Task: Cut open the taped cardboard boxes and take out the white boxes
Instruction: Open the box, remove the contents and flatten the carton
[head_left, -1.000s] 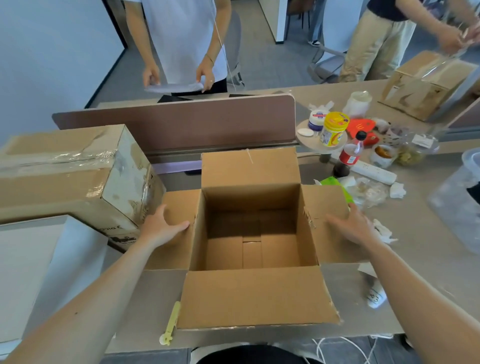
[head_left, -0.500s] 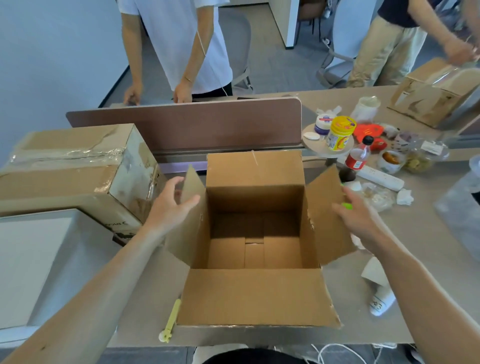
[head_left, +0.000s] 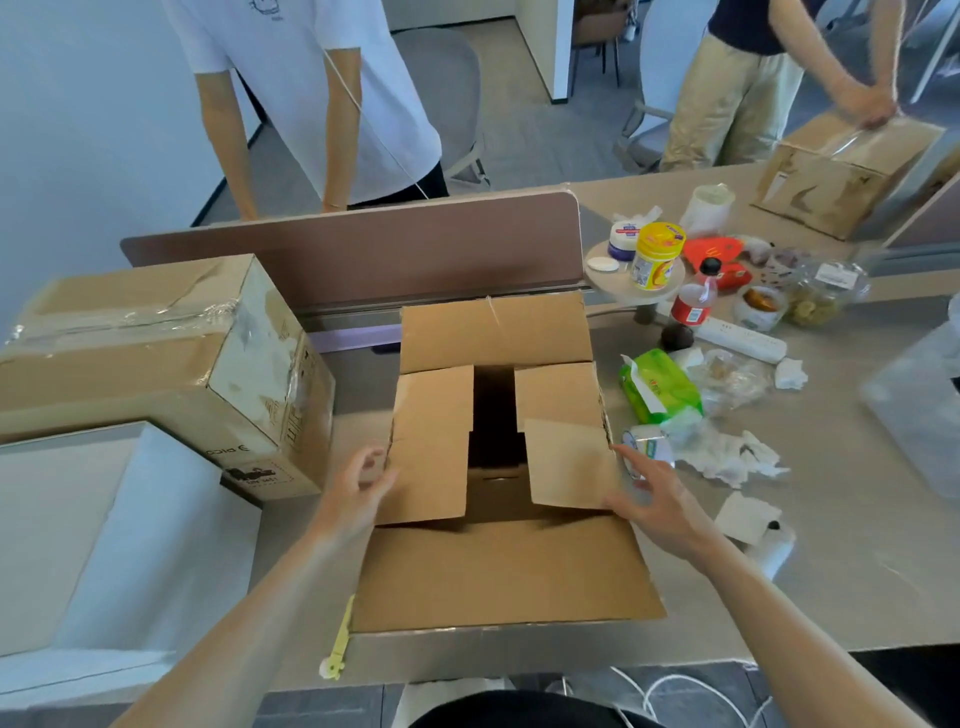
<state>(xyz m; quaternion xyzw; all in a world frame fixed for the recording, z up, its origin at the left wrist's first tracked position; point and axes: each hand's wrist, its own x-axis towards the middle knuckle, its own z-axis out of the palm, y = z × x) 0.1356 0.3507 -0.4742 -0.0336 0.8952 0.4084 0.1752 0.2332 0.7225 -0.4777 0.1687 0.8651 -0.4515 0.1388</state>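
The person is folding the two side flaps of the open box (head_left: 498, 571), which is sitting at the desk's (head_left: 857, 545) near edge. The right hand (head_left: 654, 499) is spread wide, fingertips pressing the right flap (head_left: 563, 452) down. The left hand (head_left: 358, 486) is curving loosely against the left flap's (head_left: 431, 441) outer edge; I cannot tell whether it is pinching. It would go best pressing both flaps evenly, near the creases, before closing the long ones. I am counting three cardboard boxes: this one, a taped box (head_left: 156, 353) along the left edge, and another (head_left: 841, 171) at the far right corner. One white box (head_left: 104, 519) is standing by the near left corner, and one yellow cutter (head_left: 337, 644) is lying at the near edge.
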